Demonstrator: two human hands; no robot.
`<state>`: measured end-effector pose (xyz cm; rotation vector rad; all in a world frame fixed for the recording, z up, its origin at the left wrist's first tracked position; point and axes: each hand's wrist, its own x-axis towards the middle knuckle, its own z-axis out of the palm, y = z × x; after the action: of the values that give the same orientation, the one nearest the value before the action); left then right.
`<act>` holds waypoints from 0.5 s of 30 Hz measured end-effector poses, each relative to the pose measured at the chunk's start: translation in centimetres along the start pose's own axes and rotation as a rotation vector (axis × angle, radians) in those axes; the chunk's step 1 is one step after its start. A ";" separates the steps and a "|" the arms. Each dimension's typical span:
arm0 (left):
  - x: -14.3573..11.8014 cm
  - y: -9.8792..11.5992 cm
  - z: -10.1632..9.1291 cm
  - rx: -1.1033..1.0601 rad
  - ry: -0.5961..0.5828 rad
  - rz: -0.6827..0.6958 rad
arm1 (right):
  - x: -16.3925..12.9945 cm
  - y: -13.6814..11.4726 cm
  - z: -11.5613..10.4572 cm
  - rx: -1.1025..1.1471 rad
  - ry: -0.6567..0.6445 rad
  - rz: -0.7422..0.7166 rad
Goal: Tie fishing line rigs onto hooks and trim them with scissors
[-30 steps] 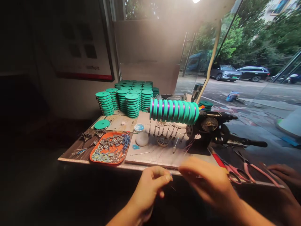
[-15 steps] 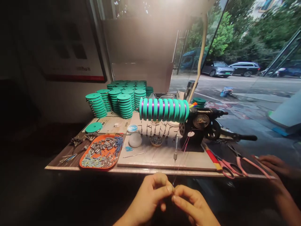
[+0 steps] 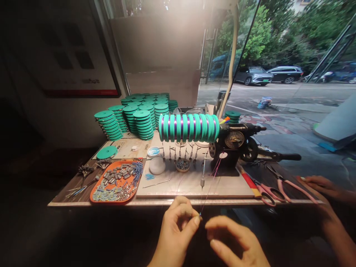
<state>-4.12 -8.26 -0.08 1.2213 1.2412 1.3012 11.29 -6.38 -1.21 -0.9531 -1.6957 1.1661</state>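
My left hand (image 3: 179,230) pinches the purple fishing line (image 3: 207,196), which runs down from the hand-cranked winder (image 3: 233,139). A tiny dark blue piece (image 3: 200,214) shows on the line just beyond its fingertips. Beside it on the right, my right hand (image 3: 236,239) holds nothing, its thumb and forefinger parted. Above the hands a grey sinker (image 3: 202,183) hangs from a thin chain-like strand. On the winder's shaft sits a row of green foam spools (image 3: 189,128) wound with purple line, with several small metal rigs (image 3: 180,152) dangling beneath.
An orange tray (image 3: 93,196) of sinkers and small parts stands at left, beside stacked green spools (image 3: 143,126). Scissors (image 3: 268,194) and pink-handled pliers (image 3: 294,187) lie at right. Another person's hand (image 3: 319,185) rests by the table's right edge. A small bowl (image 3: 183,170) holds grey pieces.
My right hand has let go and drawn away to the right, its fingers parting. My left hand still pinches the line. The whole view has shifted slightly.
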 end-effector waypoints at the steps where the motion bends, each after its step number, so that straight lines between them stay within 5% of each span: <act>1: 0.0 0.0 0.0 -0.002 0.003 0.003 | 0.3 -0.1 -0.1 0.013 0.036 0.066; 15: 0.0 0.0 -0.1 0.005 0.003 -0.014 | 5.3 -0.9 -0.5 0.305 -0.358 0.372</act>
<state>-4.26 -8.22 -0.09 1.2130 1.2536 1.2905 9.78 -1.60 0.88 -0.9284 -1.5801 1.8761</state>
